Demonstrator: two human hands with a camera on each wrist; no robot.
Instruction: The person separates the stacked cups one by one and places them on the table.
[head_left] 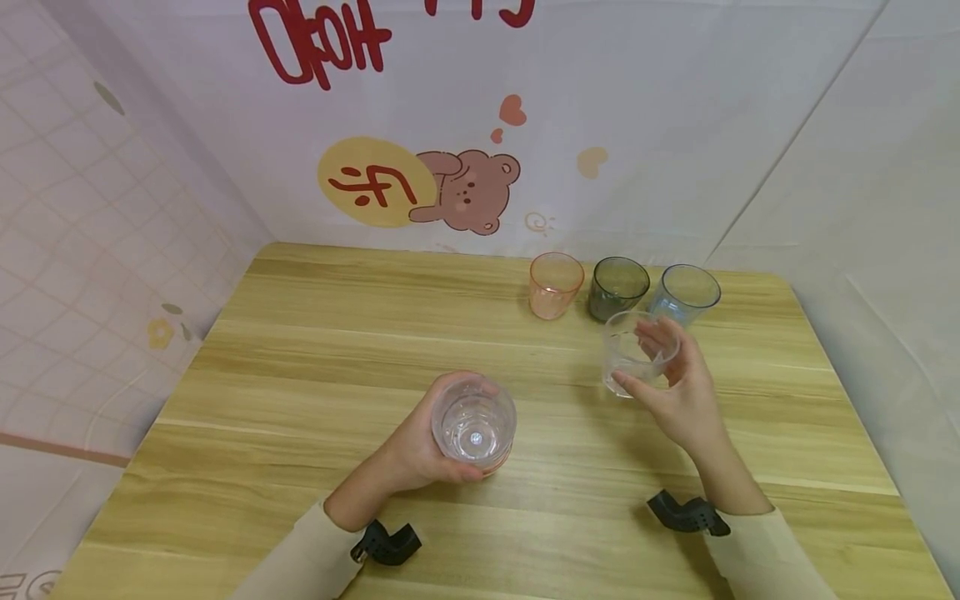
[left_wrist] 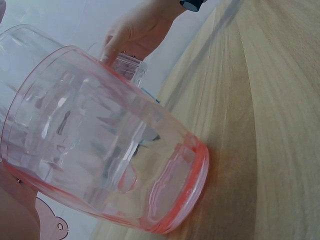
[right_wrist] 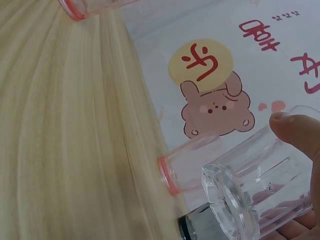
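Observation:
My left hand [head_left: 420,454] grips a pink-tinted cup [left_wrist: 195,175] low over the table, fingers round one side and thumb on the other. A clear cup [head_left: 474,421] is nested inside it, its rim standing above the pink one. Farther right, my right hand [head_left: 688,396] holds another clear cup [head_left: 630,371] by its sides, thumb opposite the fingers. This cup is raised above the table and tilted in the right wrist view, where its thick faceted base [right_wrist: 230,200] shows. It overlaps the blue cup [head_left: 686,292] in the head view.
Along the back right of the wooden table [head_left: 337,333] stand a pink cup [head_left: 555,292], a dark grey-green cup [head_left: 617,292] and the blue one, in a row. Behind them hangs a white cloth [head_left: 652,100] printed with a bear. Black wrist mounts [head_left: 386,543] sit on both sleeves.

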